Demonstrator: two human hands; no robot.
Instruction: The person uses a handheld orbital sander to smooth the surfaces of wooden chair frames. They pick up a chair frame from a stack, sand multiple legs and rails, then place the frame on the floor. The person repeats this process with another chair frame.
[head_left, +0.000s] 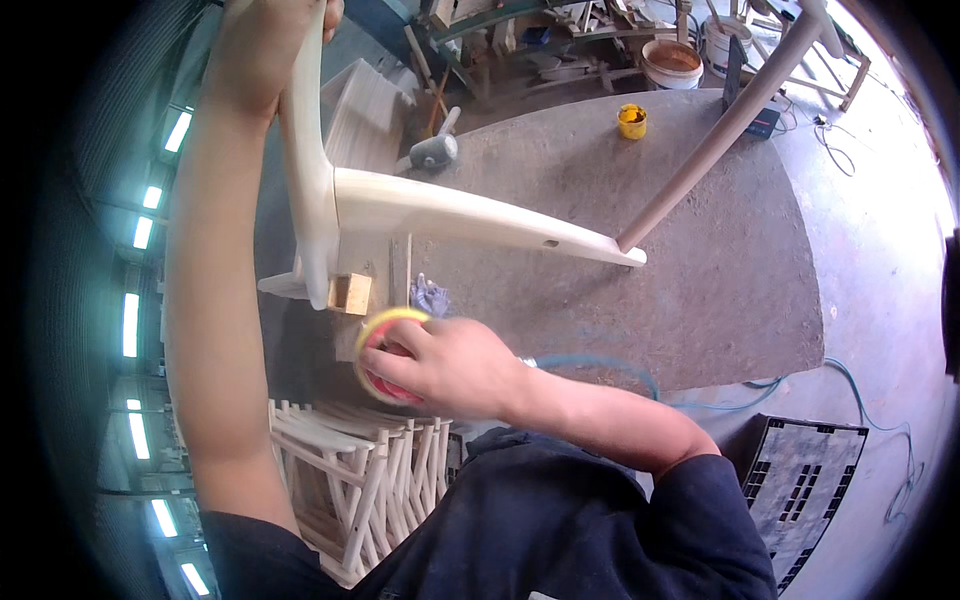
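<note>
Hands (450, 365): two. Tape roll (365, 352): one. Large wooden frame (450, 207): one. Mallet (434, 152): one, by left end of mat's (720, 260) far edge. Yellow pot (632, 122): one, near far edge. Buckets (672, 68): two, beyond far edge. Wooden block (352, 294): one. Pallet (800, 490): one, past near right corner. Lit ceiling lamps (131, 325): eight countable. Stacked chair frames (370, 480): several, overlapping, exact count unclear.

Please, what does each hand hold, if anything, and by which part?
The right hand holds a yellow-and-red ring by its red inner part; the left hand grips the pale wooden frame by its upright.
</note>
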